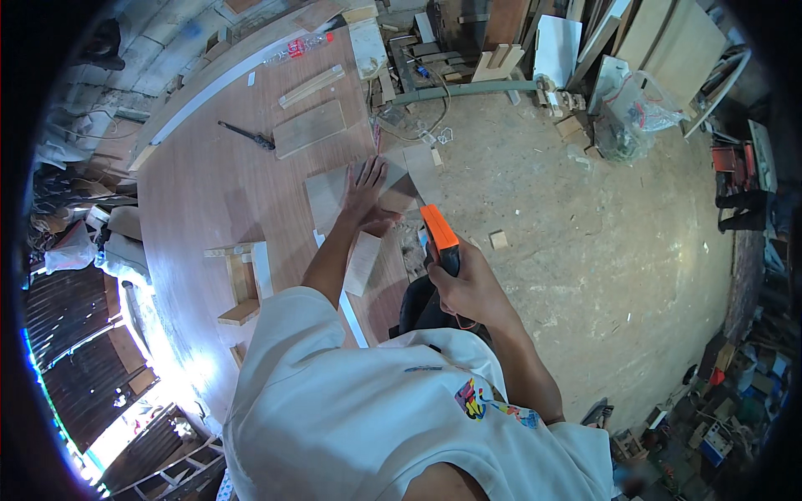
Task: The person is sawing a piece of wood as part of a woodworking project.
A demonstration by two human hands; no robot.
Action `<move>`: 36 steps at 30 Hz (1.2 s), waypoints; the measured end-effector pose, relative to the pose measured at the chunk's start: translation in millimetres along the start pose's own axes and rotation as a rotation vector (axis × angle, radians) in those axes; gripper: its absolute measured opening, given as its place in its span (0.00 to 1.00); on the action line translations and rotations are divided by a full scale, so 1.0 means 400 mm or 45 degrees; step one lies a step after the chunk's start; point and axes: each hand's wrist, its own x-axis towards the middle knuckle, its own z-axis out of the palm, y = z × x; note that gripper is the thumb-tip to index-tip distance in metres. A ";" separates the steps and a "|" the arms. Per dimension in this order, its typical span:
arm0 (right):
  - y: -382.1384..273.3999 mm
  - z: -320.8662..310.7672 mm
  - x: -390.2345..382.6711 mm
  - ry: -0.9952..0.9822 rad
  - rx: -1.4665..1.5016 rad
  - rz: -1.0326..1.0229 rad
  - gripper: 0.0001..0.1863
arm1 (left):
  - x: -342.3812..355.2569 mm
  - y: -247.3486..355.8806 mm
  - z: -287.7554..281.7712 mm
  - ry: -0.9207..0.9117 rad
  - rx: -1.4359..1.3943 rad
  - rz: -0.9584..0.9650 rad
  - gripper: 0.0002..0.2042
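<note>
The long brown counter [209, 192] runs from the lower left up toward the top of the view, its right edge falling off to a dusty concrete floor [601, 217]. On that right edge lies a flat wooden board [330, 196], and a second pale board [413, 175] overhangs the edge beside it.

The left hand [365, 190] lies flat and spread on the board, fingers pointing up and away from the body; its grip is released, pressing down rather than grasping. The right hand [469, 284] is clenched round the dark handle of a handsaw [438, 227] with an orange shoulder. The saw lies just right of and below the left hand, off the counter's edge, and its long axis runs from the right hand at lower right up and left toward the overhanging board. The blade itself is hard to make out past the orange part, so I cannot tell whether it touches the wood.

So the wood lies ahead and slightly left of the sawing grip, and the left hand is the nearer of the 2 hands to it.

Further up the counter sit a larger plank [309, 127], a thin strip of wood [311, 85], a dark tool [248, 135] and a plastic bottle [299, 48]. Nearer the body stands a small wooden frame [241, 280]. A small wood offcut [499, 240] lies on the floor, right of the saw.
</note>
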 end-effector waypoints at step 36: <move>0.139 0.054 0.048 0.215 -0.193 -0.155 0.08 | 0.026 -0.011 0.014 0.033 0.165 0.039 0.65</move>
